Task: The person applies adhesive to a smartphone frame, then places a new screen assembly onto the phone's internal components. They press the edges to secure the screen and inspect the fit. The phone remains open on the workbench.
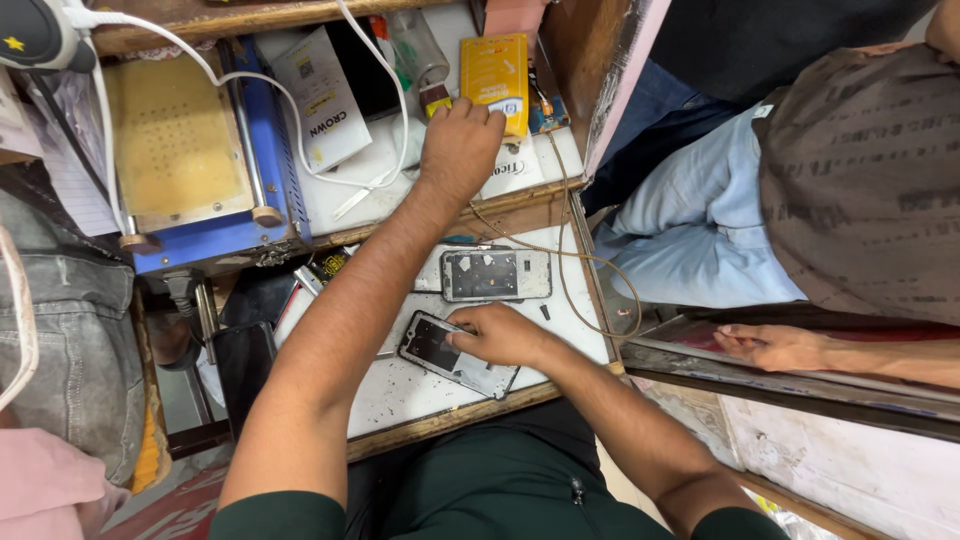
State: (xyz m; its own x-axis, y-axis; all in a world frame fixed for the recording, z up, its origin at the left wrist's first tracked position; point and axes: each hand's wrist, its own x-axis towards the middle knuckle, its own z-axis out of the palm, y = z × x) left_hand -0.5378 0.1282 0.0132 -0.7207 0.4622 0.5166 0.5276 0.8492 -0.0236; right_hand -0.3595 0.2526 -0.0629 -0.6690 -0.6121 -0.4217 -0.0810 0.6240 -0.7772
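My right hand (pixel 500 335) rests on a dark, opened phone (pixel 432 348) lying on the white worktop (pixel 400 395), fingers pressing on its upper edge. Just beyond it lies a second phone body (pixel 495 275), grey with its insides showing. My left hand (pixel 460 145) reaches far forward onto the upper shelf, fingers curled down beside a yellow box (pixel 495 65) and a small brown-capped bottle (pixel 435 98). Whatever is under those fingers is hidden.
A blue machine with a yellow pad (pixel 190 150) stands at the back left, with a white box (pixel 322 95) and a white cable (pixel 300 130) beside it. A thin wire (pixel 585 258) loops off the worktop's right edge. Another person (pixel 850 170) sits close on the right, their hand (pixel 770 345) on a ledge.
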